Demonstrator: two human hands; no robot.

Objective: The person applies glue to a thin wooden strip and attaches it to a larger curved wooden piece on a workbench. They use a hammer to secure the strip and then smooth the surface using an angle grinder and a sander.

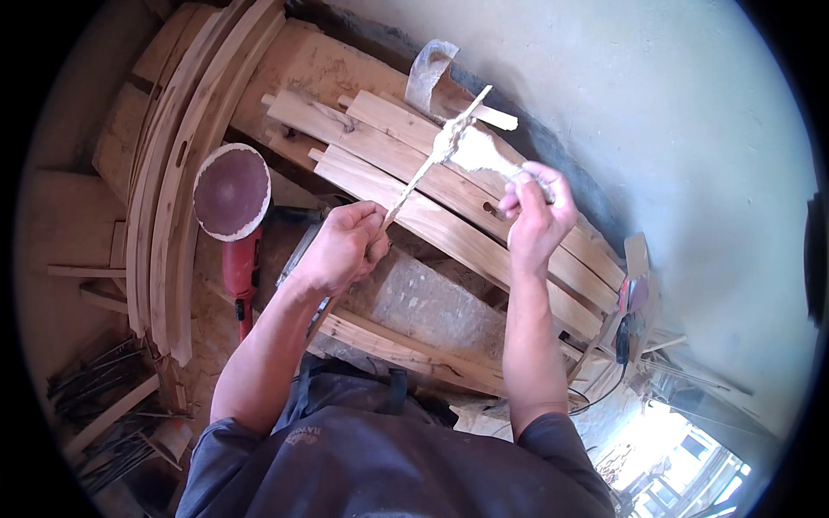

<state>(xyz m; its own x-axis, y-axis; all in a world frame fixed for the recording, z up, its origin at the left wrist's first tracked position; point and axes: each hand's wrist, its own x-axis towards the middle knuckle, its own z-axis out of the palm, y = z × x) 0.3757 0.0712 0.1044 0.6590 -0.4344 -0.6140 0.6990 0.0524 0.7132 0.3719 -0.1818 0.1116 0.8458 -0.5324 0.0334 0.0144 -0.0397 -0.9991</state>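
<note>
Planks (440, 233), left hand (348, 246) gripping stick (417, 180), right hand (541, 214) gripping smeared tool (484, 154), meeting beyond them

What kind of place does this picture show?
Probably a woodworking shop: planks with cut tenons and slots, long curved wooden pieces, and a red power tool with a round disc, perhaps a sander.

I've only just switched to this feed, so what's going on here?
The person's left hand grips a thin stick with a pale lump near its far end. The right hand holds a broad white-ended tool at that lump; glare hides its exact kind. Below the hands lie wooden planks, some with tenons or slots. A red disc sander sits to the left, beside curved wooden pieces.
</note>
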